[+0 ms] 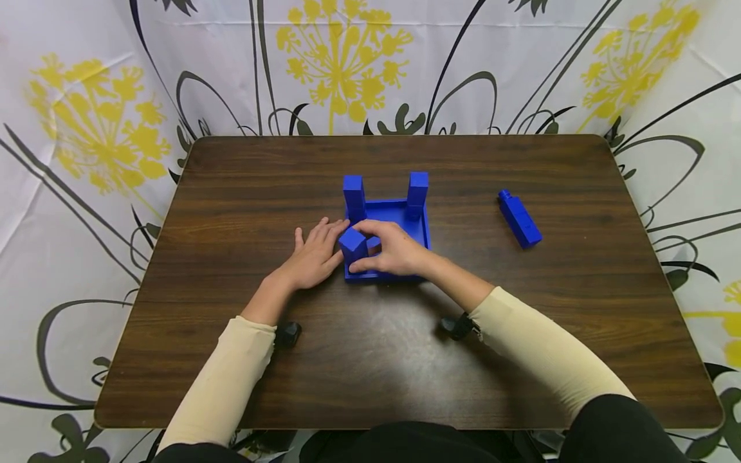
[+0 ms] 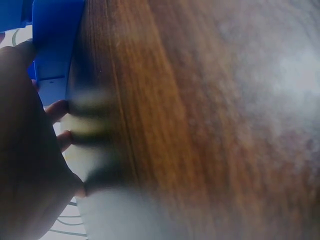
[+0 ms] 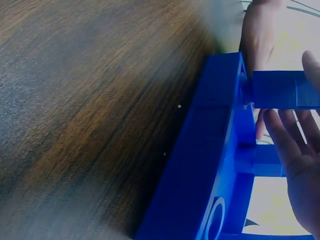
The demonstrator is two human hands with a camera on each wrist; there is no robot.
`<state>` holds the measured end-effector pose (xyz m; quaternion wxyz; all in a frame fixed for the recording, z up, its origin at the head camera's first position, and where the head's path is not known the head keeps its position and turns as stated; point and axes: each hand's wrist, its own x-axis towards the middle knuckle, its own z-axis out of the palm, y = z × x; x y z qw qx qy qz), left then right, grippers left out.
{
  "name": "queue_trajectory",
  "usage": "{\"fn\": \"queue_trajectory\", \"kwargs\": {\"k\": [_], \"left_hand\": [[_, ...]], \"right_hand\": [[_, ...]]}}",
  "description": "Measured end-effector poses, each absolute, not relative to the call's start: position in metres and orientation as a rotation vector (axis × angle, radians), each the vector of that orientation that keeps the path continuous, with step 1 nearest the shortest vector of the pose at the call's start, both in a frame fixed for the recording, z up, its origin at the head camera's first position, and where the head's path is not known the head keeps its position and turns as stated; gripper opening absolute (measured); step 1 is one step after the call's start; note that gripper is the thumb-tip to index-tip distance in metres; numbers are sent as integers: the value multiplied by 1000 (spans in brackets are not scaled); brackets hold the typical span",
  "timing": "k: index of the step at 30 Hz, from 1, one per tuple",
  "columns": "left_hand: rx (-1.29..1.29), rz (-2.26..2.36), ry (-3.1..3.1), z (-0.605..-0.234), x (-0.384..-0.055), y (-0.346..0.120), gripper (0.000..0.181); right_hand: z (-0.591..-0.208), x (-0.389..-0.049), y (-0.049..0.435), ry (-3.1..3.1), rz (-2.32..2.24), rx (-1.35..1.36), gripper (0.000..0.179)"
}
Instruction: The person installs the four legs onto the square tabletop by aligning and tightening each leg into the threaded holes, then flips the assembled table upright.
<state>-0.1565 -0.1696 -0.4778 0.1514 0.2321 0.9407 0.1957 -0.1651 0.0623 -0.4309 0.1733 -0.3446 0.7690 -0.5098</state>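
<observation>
A square blue tray-like base (image 1: 386, 209) with a raised rim lies on the table. Blue square posts, the left one (image 1: 354, 196) and the right one (image 1: 417, 193), stand upright at its back corners. At the front left corner my right hand (image 1: 399, 251) pinches another blue post (image 3: 277, 89) between thumb and fingers. That post stands upright over the corner; its joint with the base is partly visible. My left hand (image 1: 312, 257) rests against the base's left side with fingers extended. In the right wrist view, a round socket (image 3: 215, 220) shows at the near right corner.
A loose blue post (image 1: 520, 220) with a narrower round end lies to the right on the brown wooden table (image 1: 260, 180). A patterned white cloth (image 1: 231, 51) hangs behind the table.
</observation>
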Motion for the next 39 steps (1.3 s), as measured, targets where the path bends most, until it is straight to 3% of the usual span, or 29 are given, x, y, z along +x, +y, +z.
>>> {"fn": "queue_trajectory", "kwargs": {"k": [21, 39], "left_hand": [[658, 569, 2697, -478, -156, -170, 61], [662, 582, 2702, -478, -156, -170, 61]], "right_hand": [[-434, -164, 61, 2212, -1481, -961, 39], [-437, -164, 59, 2287, -1424, -976, 42]]}}
